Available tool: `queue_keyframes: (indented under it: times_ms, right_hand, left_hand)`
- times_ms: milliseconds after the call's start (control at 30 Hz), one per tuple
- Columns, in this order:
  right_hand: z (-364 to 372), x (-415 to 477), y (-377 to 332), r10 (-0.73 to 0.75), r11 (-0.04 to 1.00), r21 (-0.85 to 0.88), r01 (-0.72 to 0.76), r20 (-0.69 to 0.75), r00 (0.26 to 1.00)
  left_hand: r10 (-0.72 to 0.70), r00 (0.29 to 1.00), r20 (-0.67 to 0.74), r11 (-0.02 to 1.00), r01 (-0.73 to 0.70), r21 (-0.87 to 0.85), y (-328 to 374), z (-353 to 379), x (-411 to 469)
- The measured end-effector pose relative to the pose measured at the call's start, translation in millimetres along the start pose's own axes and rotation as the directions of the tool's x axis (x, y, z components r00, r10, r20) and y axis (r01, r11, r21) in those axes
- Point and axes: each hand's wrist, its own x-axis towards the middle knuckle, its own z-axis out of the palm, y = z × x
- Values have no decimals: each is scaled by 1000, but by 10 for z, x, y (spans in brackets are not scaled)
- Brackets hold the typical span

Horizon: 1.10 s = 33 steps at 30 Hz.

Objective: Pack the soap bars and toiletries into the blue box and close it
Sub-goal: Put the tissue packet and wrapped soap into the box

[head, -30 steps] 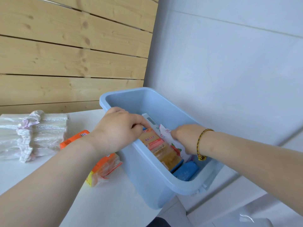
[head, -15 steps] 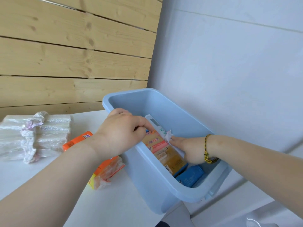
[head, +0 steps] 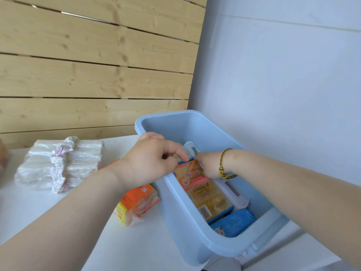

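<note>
At the bottom of the frame, a white table carries an orange soap pack just beside the left wall of the blue box. A blue packet lies in the box's lower end. Above it, an amber soap pack leans along the left wall (barcode end down). At centre, the left hand pinches that pack's upper edge. The right hand touches the same edge, but its grip cannot be told. A plastic-wrapped bundle sits mid-left.

Count: one blue box. Inside: one yellow soap pack, one blue packet, one white carton. On worktop: one orange pack, one plastic-wrapped bundle.
</note>
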Motion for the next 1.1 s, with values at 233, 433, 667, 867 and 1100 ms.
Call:
queue_keyframes:
  times_ms: [233, 433, 667, 867, 1100]
  right_hand:
    - [-81, 19, 6, -1, 998, -69, 9, 107, 994]
    - [8, -53, -50, -14, 998, -54, 13, -6, 1000]
    - [-217, -487, -215, -94, 982, 136, 131, -251, 963]
    - [-232, -969, -507, -196, 802, 498, 329, -302, 933]
    - [-95, -1125, -1536, -112, 723, 337, 603, -805, 583]
  left_hand:
    - [-2, 1000, -1, 999, 2, -50, -7, -36, -13]
    - [-87, 995, -57, 986, 77, -151, -26, -68, -117]
    - [-302, 910, -285, 943, 243, -226, -155, -331, -864]
    - [-426, 755, -498, 844, 530, 81, -430, -476, -1643]
    - [-704, 505, -498, 489, 854, 175, -916, -773, -2275]
